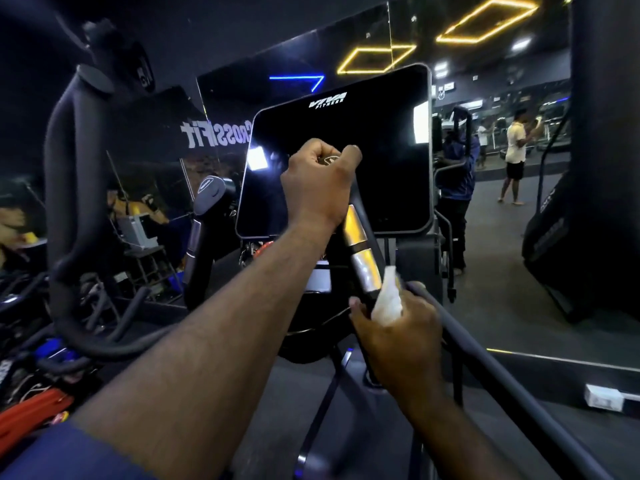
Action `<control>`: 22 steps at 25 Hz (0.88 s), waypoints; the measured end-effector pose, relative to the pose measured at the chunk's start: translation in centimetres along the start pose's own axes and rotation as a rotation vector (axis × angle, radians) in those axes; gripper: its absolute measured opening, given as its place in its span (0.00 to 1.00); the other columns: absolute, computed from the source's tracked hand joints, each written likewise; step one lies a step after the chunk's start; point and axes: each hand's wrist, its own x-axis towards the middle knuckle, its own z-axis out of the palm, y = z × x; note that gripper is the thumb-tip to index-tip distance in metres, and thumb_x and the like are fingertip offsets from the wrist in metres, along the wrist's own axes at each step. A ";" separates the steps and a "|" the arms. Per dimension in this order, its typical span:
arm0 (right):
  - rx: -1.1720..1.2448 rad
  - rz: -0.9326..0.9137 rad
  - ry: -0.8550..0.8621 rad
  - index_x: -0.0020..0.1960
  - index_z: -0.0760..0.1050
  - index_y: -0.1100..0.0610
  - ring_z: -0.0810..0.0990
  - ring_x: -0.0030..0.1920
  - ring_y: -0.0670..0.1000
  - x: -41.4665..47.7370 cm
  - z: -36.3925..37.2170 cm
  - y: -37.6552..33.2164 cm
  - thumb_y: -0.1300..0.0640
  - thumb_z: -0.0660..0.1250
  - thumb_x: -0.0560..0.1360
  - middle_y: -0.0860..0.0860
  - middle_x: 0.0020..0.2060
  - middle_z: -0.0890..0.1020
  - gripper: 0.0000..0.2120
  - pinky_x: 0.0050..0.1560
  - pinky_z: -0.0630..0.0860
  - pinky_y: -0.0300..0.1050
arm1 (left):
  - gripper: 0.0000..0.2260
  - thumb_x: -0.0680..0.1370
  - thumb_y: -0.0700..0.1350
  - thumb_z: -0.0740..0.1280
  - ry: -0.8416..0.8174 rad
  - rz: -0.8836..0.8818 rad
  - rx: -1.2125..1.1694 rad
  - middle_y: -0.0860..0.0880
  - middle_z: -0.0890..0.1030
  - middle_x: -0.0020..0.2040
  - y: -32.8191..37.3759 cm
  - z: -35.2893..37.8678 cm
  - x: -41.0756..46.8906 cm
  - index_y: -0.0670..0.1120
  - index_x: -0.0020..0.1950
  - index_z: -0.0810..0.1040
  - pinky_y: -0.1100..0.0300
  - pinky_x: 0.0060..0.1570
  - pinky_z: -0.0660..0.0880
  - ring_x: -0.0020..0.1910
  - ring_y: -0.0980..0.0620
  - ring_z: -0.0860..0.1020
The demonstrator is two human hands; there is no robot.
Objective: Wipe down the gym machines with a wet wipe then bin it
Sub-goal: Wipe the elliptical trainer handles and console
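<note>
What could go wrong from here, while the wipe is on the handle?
1. The left hand grips the top of the handle, so that part may be left unwiped.
2. The wet wipe in the right hand is bunched small, so it may miss parts of the silver sensor plates.

The wet wipe (388,301) is white. The console (346,174) is glossy black with a grey rim and a white logo near its top. The handle (363,271) is black with two silver plates that catch a yellow glint. The curved bar (65,202) on the left is matt black. The sleeve (69,452) is blue. The ceiling lights (375,60) are yellow diamond outlines, beside a blue neon line (298,79). White lettering (211,131) stands on a dark wall
</note>
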 end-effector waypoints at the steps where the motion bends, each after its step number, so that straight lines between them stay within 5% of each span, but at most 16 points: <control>1: 0.023 -0.138 0.013 0.42 0.79 0.53 0.83 0.44 0.51 -0.7 0.1 2.4 0.41 0.72 0.73 0.41 0.40 0.81 0.14 0.46 0.79 0.52 | 0.11 0.69 0.55 0.75 0.034 -0.033 -0.041 0.58 0.81 0.39 -0.1 0.2 -0.4 0.52 0.44 0.77 0.54 0.44 0.79 0.38 0.56 0.78; 3: 0.023 -0.367 -0.044 0.44 0.81 0.53 0.84 0.55 0.49 -0.6 0.5 6.9 0.53 0.75 0.76 0.41 0.46 0.83 0.06 0.53 0.78 0.58 | 0.24 0.65 0.58 0.75 0.095 -0.105 -0.142 0.48 0.80 0.54 -0.3 0.8 -1.0 0.52 0.55 0.71 0.51 0.50 0.80 0.50 0.50 0.81; 5: -0.060 -0.466 -0.077 0.49 0.83 0.53 0.80 0.68 0.49 0.1 1.4 9.2 0.57 0.79 0.74 0.39 0.56 0.83 0.06 0.63 0.74 0.60 | 0.30 0.64 0.58 0.76 0.151 -0.135 -0.193 0.45 0.78 0.60 -0.5 1.2 -1.4 0.51 0.58 0.66 0.53 0.49 0.79 0.52 0.49 0.80; 7: 0.003 -0.363 -0.102 0.54 0.84 0.53 0.71 0.76 0.47 -0.1 1.5 8.2 0.55 0.79 0.73 0.31 0.67 0.75 0.11 0.75 0.65 0.51 | 0.32 0.65 0.56 0.79 0.178 -0.143 -0.245 0.45 0.77 0.59 -0.6 1.3 -1.7 0.50 0.60 0.65 0.58 0.45 0.77 0.50 0.51 0.79; 9: 0.134 -0.119 -0.144 0.57 0.83 0.48 0.69 0.78 0.47 -1.3 0.2 5.1 0.43 0.78 0.73 0.29 0.70 0.73 0.16 0.78 0.58 0.40 | 0.32 0.68 0.55 0.81 0.180 -0.160 -0.272 0.45 0.77 0.57 -0.6 1.2 -1.9 0.49 0.61 0.65 0.59 0.44 0.76 0.48 0.52 0.78; 12: 0.374 0.127 -0.223 0.63 0.80 0.47 0.83 0.58 0.48 -2.1 -2.6 -0.9 0.21 0.57 0.74 0.44 0.54 0.86 0.35 0.65 0.75 0.47 | 0.32 0.67 0.57 0.80 0.206 -0.146 -0.229 0.45 0.76 0.58 -0.8 1.3 -2.1 0.49 0.59 0.65 0.57 0.47 0.76 0.53 0.48 0.79; 14: 0.377 0.249 -0.242 0.63 0.80 0.48 0.85 0.41 0.46 -0.4 -3.3 -4.8 0.16 0.38 0.70 0.45 0.42 0.87 0.49 0.48 0.80 0.51 | 0.32 0.65 0.59 0.79 0.222 -0.124 -0.208 0.44 0.76 0.59 -0.4 1.2 -2.2 0.48 0.58 0.66 0.58 0.49 0.75 0.54 0.47 0.78; 16: 0.307 0.357 -0.280 0.54 0.82 0.51 0.85 0.31 0.48 1.2 -2.6 -6.1 0.18 0.30 0.69 0.47 0.34 0.86 0.53 0.40 0.81 0.48 | 0.30 0.67 0.57 0.81 0.218 -0.121 -0.184 0.44 0.76 0.60 -0.2 1.1 -2.1 0.47 0.57 0.66 0.63 0.47 0.72 0.54 0.47 0.77; 19: 0.355 0.283 -0.187 0.43 0.81 0.53 0.81 0.23 0.52 0.8 -2.1 -5.4 0.25 0.37 0.77 0.52 0.27 0.84 0.43 0.30 0.76 0.44 | 0.28 0.69 0.56 0.79 0.197 -0.093 -0.169 0.44 0.76 0.60 -0.5 1.2 -2.3 0.49 0.56 0.66 0.61 0.47 0.73 0.53 0.46 0.77; 22: 0.421 0.301 -0.163 0.38 0.79 0.54 0.82 0.26 0.54 0.8 -2.6 -5.4 0.34 0.46 0.84 0.53 0.28 0.84 0.34 0.32 0.75 0.47 | 0.25 0.73 0.63 0.74 0.049 -0.072 -0.015 0.49 0.71 0.61 -0.2 0.3 -1.9 0.53 0.60 0.67 0.58 0.52 0.72 0.57 0.48 0.75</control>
